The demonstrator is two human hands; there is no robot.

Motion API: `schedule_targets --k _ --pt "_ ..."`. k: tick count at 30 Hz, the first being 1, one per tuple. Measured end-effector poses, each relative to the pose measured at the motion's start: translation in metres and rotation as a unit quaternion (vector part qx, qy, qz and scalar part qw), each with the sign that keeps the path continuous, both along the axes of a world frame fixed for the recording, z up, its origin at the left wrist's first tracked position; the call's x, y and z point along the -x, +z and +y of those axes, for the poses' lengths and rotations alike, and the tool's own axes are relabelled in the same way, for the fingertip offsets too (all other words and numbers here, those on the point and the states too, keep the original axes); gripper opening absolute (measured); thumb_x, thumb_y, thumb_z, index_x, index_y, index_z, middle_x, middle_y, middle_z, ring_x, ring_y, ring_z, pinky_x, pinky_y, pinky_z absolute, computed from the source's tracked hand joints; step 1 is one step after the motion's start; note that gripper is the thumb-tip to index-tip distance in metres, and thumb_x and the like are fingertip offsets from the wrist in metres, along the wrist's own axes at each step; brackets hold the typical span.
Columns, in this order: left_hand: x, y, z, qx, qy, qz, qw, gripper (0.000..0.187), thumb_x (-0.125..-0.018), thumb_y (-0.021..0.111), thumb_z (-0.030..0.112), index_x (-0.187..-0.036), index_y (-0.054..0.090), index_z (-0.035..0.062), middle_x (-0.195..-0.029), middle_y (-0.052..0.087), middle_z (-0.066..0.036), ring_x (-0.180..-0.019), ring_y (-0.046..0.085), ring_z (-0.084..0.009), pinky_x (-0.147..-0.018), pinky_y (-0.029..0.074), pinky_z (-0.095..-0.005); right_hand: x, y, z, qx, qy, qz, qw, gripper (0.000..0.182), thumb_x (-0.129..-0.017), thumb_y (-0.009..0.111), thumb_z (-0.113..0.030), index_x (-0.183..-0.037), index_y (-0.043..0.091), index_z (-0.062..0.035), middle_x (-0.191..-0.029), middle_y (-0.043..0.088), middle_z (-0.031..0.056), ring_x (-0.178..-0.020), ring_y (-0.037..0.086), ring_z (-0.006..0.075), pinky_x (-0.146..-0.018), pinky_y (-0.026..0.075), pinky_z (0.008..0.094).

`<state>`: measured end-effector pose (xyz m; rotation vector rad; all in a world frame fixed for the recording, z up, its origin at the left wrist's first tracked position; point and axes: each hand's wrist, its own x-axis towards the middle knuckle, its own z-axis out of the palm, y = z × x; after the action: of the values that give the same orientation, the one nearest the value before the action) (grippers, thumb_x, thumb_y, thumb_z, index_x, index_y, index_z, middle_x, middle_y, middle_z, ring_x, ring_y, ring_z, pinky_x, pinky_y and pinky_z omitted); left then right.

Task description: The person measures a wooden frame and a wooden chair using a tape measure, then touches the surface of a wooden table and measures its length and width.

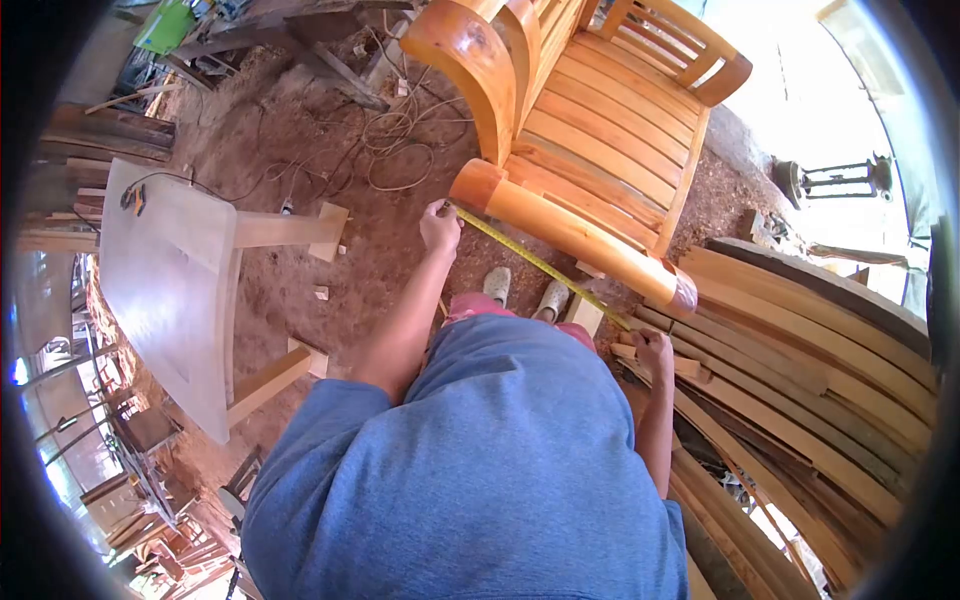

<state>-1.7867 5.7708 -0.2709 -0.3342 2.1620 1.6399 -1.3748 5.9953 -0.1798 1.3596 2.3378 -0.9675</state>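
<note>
A yellow tape measure [540,262] stretches in a straight line between my two hands, running along the near side of the wooden bench's rounded armrest [575,228]. My left hand [441,228] pinches one end of the tape close to the armrest's left tip. At the other end, my right hand [654,352] is closed on the tape, below the armrest's right tip. The tape's case cannot be made out. Varnished orange-brown, the slatted bench [610,115] stands just ahead of me.
Long wooden planks [800,370] are stacked to my right. On the left stands a pale table [170,290] with pliers [133,198] on it. Tangled cords [400,150] lie on the dirt floor. A dark metal object [835,180] is beyond the bench.
</note>
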Motion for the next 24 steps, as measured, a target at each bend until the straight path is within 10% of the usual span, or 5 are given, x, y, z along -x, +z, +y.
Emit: schedule_targets --k 11,14,24 --pt "0.002 0.014 0.004 0.008 -0.026 -0.017 0.999 0.036 -0.09 0.058 0.005 -0.124 0.05 -0.0053 -0.082 0.063 -0.009 -0.058 0.058 -0.0105 -0.048 0.046 -0.0234 -0.013 -0.03 0.02 0.013 0.015 0.004 1.0 0.023 -0.081 0.057 -0.027 -0.083 0.068 -0.0066 -0.08 0.065 0.0186 -0.079 0.064 0.0357 -0.07 0.05 0.0428" --pt "0.003 0.008 0.006 -0.013 -0.007 -0.001 1.0 0.034 -0.09 0.057 0.004 -0.122 0.052 -0.0061 -0.083 0.063 -0.01 -0.058 0.059 -0.012 -0.048 0.048 -0.0248 -0.001 -0.013 0.016 -0.052 0.041 0.114 0.991 0.024 -0.082 0.059 -0.024 -0.075 0.061 -0.0015 -0.062 0.057 0.0177 -0.057 0.06 0.0299 -0.056 0.046 0.0391" --pt "0.017 -0.004 0.005 -0.036 -0.013 -0.031 0.999 0.033 -0.089 0.057 0.001 -0.121 0.051 -0.007 -0.08 0.063 -0.008 -0.057 0.057 -0.0109 -0.047 0.046 -0.0223 -0.017 0.009 0.042 -0.047 -0.005 -0.031 0.998 0.032 -0.083 0.061 -0.039 -0.095 0.07 -0.0102 -0.093 0.067 0.0174 -0.089 0.063 0.0358 -0.078 0.05 0.0433"
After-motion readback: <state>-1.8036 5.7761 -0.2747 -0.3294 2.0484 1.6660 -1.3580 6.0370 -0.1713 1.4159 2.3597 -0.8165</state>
